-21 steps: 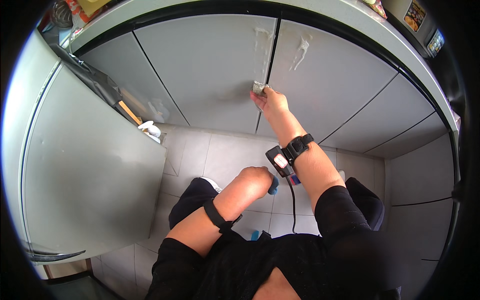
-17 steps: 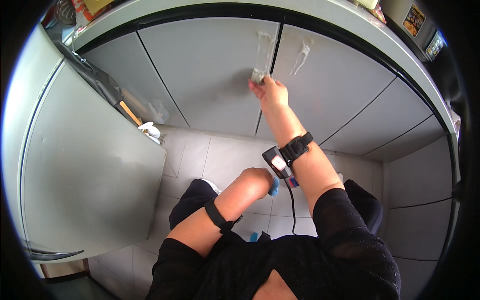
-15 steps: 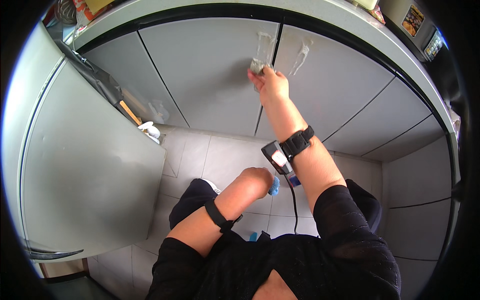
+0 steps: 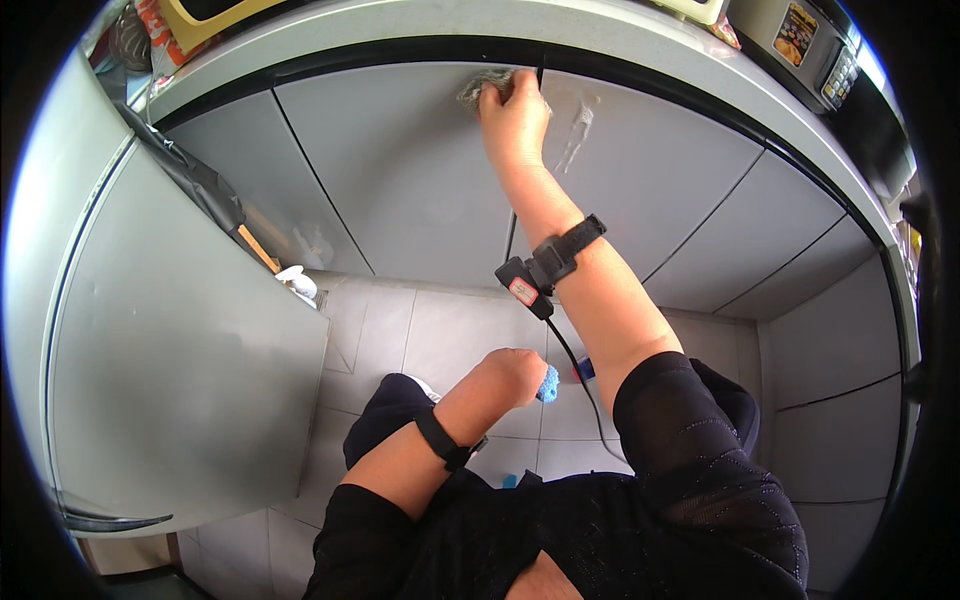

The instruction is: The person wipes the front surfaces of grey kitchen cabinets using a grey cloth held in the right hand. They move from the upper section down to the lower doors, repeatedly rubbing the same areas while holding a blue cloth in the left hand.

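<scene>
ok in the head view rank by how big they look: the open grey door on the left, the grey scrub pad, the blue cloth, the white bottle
1. Open grey door, by far the largest.
2. Grey scrub pad under the right hand, partly covered.
3. White bottle and blue cloth in the left hand: both small and half hidden, too alike to rank.

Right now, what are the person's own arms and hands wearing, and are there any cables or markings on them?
Both hands are bare, no gloves. The right forearm carries a black strap with a small black device bearing a red-and-white label; a thin black cable runs from it toward the body. The left wrist wears a plain black band. Black sleeves cover the upper arms, with faint dotted lines in the fabric.
</scene>
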Available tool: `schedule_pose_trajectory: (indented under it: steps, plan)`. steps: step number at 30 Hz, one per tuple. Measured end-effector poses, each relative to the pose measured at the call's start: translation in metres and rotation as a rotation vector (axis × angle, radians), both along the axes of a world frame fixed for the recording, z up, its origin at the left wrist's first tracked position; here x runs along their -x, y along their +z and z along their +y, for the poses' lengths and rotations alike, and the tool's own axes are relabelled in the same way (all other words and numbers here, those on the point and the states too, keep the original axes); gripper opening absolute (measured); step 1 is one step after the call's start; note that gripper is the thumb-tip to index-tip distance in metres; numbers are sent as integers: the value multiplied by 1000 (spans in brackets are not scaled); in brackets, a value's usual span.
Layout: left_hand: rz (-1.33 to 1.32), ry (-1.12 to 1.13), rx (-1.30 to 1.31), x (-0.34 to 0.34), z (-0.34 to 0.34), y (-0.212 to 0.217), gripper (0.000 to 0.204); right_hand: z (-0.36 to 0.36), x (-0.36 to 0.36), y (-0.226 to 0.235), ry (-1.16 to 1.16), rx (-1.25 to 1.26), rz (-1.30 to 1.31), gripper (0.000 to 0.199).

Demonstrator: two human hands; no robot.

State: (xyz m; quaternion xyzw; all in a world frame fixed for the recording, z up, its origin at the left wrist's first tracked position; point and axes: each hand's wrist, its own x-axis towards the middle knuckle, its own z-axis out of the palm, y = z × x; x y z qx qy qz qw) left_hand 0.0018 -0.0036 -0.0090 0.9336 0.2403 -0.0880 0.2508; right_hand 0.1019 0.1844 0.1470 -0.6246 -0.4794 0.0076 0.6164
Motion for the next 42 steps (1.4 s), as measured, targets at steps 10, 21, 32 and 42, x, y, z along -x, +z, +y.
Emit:
schedule_pose_trajectory:
  steps: [10,21,32,42]
  plan:
    - [122,-57,142,-13,1,19,11,-75,-80,-64,-68,-13,21,17]
    - [160,-107,226,-37,0,9,28,-44,-84,-60,107,-198,751,25]
    - [37,-95,214,-32,-8,20,17,-37,-83,-11,-333,-111,-278,25]
    - [35,-117,212,-36,-7,11,20,-56,-124,-22,-176,209,-788,21]
